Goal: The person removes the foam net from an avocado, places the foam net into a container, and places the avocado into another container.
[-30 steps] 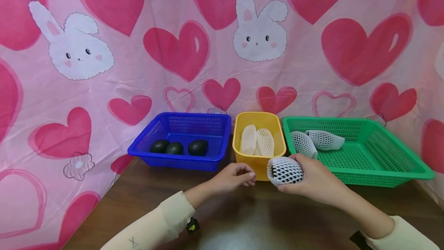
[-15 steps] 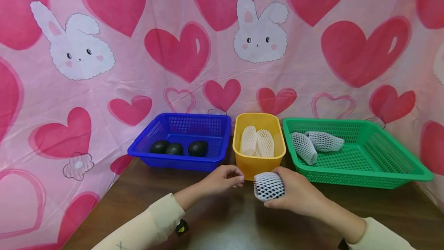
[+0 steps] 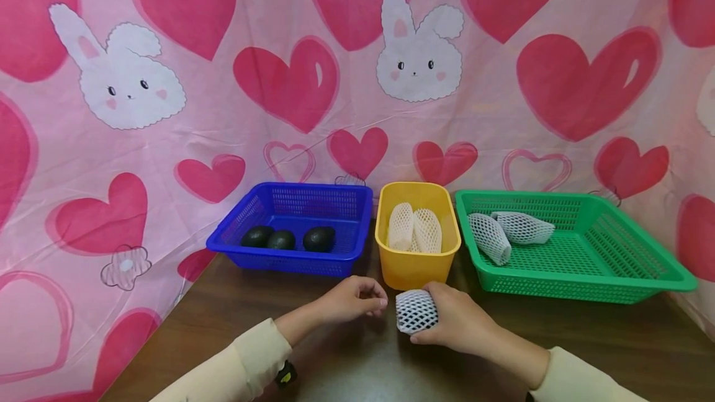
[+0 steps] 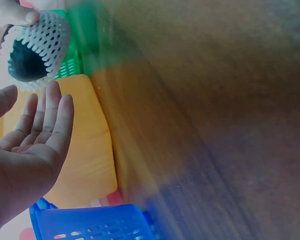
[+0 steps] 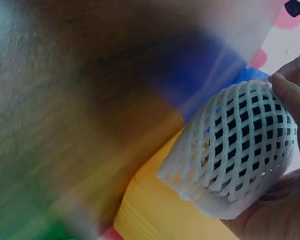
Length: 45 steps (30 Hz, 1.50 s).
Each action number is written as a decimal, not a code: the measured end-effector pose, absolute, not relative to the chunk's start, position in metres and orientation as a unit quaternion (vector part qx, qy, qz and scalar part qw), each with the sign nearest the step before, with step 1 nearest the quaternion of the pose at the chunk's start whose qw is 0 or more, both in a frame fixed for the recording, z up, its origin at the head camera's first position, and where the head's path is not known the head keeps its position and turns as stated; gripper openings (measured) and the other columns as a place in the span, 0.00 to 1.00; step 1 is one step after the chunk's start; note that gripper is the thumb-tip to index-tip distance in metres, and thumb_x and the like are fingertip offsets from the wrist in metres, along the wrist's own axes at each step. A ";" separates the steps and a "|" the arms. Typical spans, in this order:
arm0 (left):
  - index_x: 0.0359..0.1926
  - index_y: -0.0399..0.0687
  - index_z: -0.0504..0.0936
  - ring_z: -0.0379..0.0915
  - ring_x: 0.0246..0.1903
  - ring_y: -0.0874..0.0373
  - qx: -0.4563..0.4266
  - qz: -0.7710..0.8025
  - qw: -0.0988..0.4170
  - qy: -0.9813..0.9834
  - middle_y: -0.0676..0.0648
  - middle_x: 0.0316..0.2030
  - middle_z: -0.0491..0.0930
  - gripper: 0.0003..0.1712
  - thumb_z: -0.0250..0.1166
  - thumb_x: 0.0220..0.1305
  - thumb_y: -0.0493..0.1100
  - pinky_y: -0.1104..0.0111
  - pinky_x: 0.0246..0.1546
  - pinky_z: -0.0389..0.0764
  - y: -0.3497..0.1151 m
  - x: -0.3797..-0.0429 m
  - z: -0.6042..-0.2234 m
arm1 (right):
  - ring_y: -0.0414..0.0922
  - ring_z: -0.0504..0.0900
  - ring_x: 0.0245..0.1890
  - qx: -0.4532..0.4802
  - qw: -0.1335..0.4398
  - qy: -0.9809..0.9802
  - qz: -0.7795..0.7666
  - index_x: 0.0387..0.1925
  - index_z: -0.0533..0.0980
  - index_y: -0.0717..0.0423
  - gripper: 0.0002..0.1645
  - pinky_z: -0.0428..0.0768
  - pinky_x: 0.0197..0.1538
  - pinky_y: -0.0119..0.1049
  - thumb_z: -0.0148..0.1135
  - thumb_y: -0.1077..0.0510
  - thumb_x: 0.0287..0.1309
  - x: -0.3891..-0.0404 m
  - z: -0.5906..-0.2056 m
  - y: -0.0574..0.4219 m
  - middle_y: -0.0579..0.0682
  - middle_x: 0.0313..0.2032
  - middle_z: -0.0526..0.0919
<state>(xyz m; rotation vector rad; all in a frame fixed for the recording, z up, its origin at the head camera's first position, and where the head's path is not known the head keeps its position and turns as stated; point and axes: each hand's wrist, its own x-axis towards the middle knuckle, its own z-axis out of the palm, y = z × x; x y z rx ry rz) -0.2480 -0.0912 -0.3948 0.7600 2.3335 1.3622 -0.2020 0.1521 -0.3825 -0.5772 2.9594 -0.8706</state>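
Observation:
My right hand (image 3: 460, 321) grips a dark avocado (image 4: 25, 61) wrapped in a white foam net sleeve (image 5: 235, 145), held over the table in front of the yellow bin. Through the sleeve's holes and open end the dark skin shows. Just left of it, my left hand (image 3: 352, 299) holds nothing, its fingers loosely bent, palm toward the sleeved avocado (image 3: 416, 312). Three bare avocados (image 3: 319, 239) lie in the blue basket (image 3: 290, 256). White foam net sleeves (image 3: 427, 231) stand in the yellow bin (image 3: 419, 268).
The green basket (image 3: 586, 287) at the right holds two sleeved pieces (image 3: 524, 228) near its left end. Basket, bin and basket stand in a row along the back of the brown wooden table (image 3: 380, 371). A pink cloth (image 3: 346, 98) with hearts and rabbits hangs behind them.
My right hand has moved left and toward me with the sleeved avocado, away from the green basket. My left hand has shifted slightly left and toward me.

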 end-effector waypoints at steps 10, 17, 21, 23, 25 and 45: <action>0.38 0.42 0.83 0.79 0.29 0.57 0.278 0.462 0.185 0.822 0.51 0.27 0.82 0.05 0.66 0.64 0.39 0.62 0.34 0.82 -0.094 -0.245 -0.399 | 0.42 0.75 0.33 -0.162 0.013 0.948 -0.273 0.49 0.73 0.60 0.47 0.78 0.39 0.43 0.82 0.38 0.30 -0.208 -0.394 0.143 0.46 0.36 0.77; 0.39 0.41 0.84 0.79 0.30 0.56 0.271 0.462 0.189 0.823 0.50 0.28 0.82 0.05 0.66 0.64 0.38 0.63 0.32 0.82 -0.093 -0.244 -0.402 | 0.43 0.75 0.33 -0.159 0.027 0.950 -0.268 0.49 0.73 0.61 0.47 0.78 0.39 0.43 0.81 0.37 0.31 -0.210 -0.400 0.142 0.47 0.36 0.77; 0.39 0.41 0.84 0.79 0.29 0.55 0.266 0.465 0.192 0.822 0.50 0.28 0.82 0.04 0.66 0.63 0.37 0.66 0.30 0.80 -0.091 -0.243 -0.405 | 0.43 0.74 0.33 -0.167 0.025 0.950 -0.262 0.49 0.72 0.60 0.47 0.77 0.39 0.44 0.80 0.36 0.32 -0.210 -0.402 0.142 0.47 0.36 0.77; 0.39 0.42 0.84 0.79 0.29 0.55 0.263 0.463 0.192 0.824 0.50 0.27 0.82 0.04 0.66 0.63 0.37 0.69 0.28 0.78 -0.090 -0.243 -0.406 | 0.43 0.74 0.34 -0.173 0.023 0.950 -0.259 0.49 0.72 0.60 0.47 0.77 0.40 0.44 0.79 0.36 0.33 -0.209 -0.403 0.143 0.47 0.36 0.77; 0.39 0.43 0.84 0.79 0.29 0.55 0.261 0.463 0.191 0.825 0.50 0.27 0.82 0.04 0.66 0.63 0.37 0.71 0.26 0.76 -0.089 -0.243 -0.408 | 0.43 0.74 0.34 -0.181 0.020 0.949 -0.257 0.50 0.72 0.60 0.47 0.77 0.40 0.45 0.79 0.35 0.35 -0.209 -0.403 0.143 0.47 0.37 0.77; 0.41 0.38 0.83 0.79 0.31 0.56 0.274 0.496 0.162 0.808 0.50 0.29 0.82 0.06 0.66 0.63 0.35 0.72 0.32 0.79 -0.083 -0.245 -0.411 | 0.47 0.76 0.45 -0.264 0.034 0.924 -0.275 0.60 0.67 0.60 0.51 0.76 0.48 0.51 0.77 0.37 0.40 -0.207 -0.399 0.160 0.50 0.49 0.76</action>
